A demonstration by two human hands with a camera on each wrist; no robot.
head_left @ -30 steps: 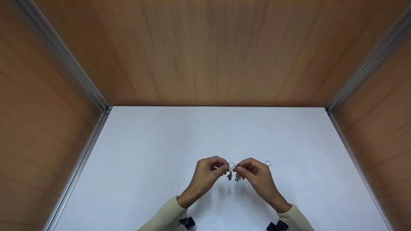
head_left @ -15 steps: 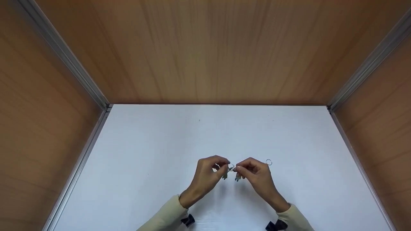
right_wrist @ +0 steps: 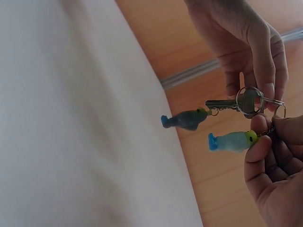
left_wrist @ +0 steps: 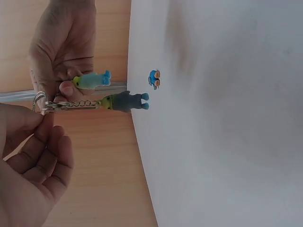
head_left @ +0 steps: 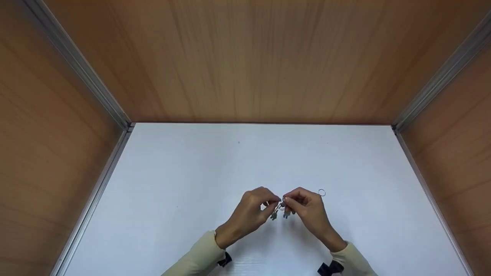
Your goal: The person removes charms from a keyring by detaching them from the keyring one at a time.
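The left hand (head_left: 251, 211) and the right hand (head_left: 307, 209) meet above the near middle of the table (head_left: 191, 172), with 2 small figures (head_left: 280, 214) hanging between them. 1 loose ring (head_left: 321, 193) lies on the table just behind the right hand. Walls (head_left: 249, 57) stand behind, left and right of the table.

Shiny metal key ring (right_wrist: 249, 100), matt white tabletop (head_left: 191, 172), wood-grain walls (head_left: 253, 57)

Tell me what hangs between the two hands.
Between the left hand and right hand hang a key ring, a grey figure charm and a light-blue figure charm, clearest in the right wrist view.
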